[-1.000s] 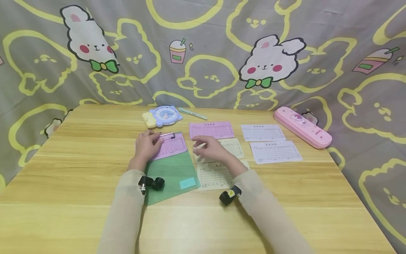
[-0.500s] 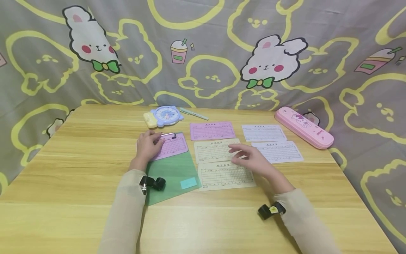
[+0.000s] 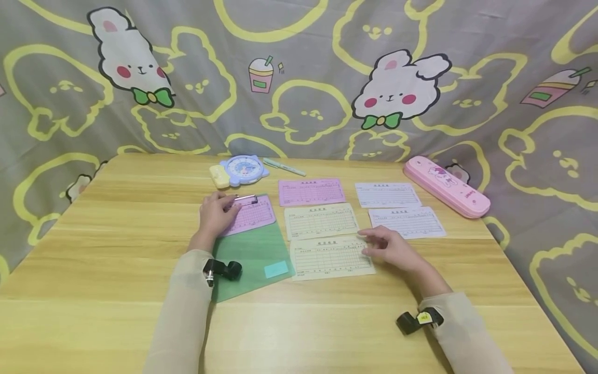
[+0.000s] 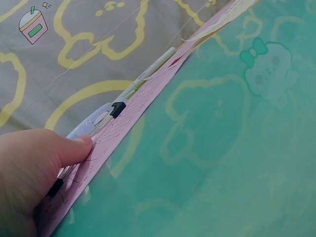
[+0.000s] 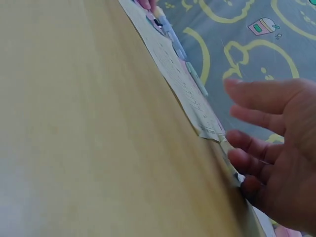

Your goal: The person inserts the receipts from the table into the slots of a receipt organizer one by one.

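A green clipboard [image 3: 249, 257] lies left of centre, with a pink form slip [image 3: 254, 214] under its metal clip [image 3: 248, 199]. My left hand [image 3: 216, 215] holds the clipboard's top left, thumb on the clip end in the left wrist view; its other fingers are mostly hidden. Beside the clipboard lie two cream form slips, an upper one [image 3: 321, 221] and a lower one [image 3: 329, 259]. My right hand [image 3: 392, 249] is at the right edge of the lower cream slip, fingers apart and loosely bent. Nothing sits between the thumb and fingers in the right wrist view.
Behind the cream slips lies another pink slip [image 3: 312, 192]. Two white slips, a rear one [image 3: 388, 196] and a front one [image 3: 406, 223], lie to the right near a pink pencil case [image 3: 446, 187]. A blue toy-like clock [image 3: 244, 170] and a pen [image 3: 285, 167] sit at the back.
My right hand has moved right and toward me, from over the upper cream slip to the lower one's right edge, uncovering both. My left hand stays on the clipboard.
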Available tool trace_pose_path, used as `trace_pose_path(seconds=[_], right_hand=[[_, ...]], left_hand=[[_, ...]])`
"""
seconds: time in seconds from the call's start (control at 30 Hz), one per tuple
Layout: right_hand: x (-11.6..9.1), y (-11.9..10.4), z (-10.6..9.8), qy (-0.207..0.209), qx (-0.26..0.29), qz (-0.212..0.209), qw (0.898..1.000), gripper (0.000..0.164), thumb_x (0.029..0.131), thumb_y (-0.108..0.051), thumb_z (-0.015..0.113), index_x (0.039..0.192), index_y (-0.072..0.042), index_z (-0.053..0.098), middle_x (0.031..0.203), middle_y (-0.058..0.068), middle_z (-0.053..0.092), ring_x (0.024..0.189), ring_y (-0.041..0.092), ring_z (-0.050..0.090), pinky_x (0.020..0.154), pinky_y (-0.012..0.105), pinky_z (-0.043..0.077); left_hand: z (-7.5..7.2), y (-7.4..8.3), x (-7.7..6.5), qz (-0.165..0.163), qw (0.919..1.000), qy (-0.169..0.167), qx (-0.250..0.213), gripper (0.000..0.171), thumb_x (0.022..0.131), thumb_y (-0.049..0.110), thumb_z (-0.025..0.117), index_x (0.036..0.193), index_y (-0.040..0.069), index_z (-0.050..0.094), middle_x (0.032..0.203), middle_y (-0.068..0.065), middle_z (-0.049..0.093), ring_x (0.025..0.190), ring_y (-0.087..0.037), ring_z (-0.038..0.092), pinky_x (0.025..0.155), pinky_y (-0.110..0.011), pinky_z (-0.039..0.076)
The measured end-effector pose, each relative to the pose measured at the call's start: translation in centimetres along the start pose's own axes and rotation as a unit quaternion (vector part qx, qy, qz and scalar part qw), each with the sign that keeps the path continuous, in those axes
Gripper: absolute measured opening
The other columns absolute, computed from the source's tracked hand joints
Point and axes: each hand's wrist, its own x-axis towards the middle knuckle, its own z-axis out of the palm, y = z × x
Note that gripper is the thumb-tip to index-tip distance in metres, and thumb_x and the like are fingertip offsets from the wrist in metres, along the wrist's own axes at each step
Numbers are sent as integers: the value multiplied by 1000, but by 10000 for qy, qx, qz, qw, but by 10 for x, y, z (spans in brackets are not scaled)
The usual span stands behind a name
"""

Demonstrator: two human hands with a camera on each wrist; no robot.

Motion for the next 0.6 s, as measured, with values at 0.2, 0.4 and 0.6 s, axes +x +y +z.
trace_pose_path(seconds=[0.2,0.4,0.6], right_hand=[[-3,3,2,-170,-646,41,9978,58,65,-23,75,114,-1,54,81,7,45,70,19,38,62,28,35],[-2,2,4,-526,-1232,6,9910,71,61,-32,76,120,-3,50,80,5,40,69,18,34,59,27,32],[-3,1,5,-607,-1573,-18,9857,71,62,-32,76,121,-4,49,78,4,38,68,16,33,57,26,31]], left_hand=[[1,-1,0,-6,10000,1,-29,39,82,27,57,114,5,56,108,-16,45,97,-33,36,82,-46,26],[2,-2,0,58,9999,93,-3,38,82,26,58,113,5,57,104,-15,47,96,-32,37,80,-45,27],[0,-1,0,58,9999,124,-13,38,81,25,59,112,4,57,104,-16,47,96,-33,37,80,-46,27]])
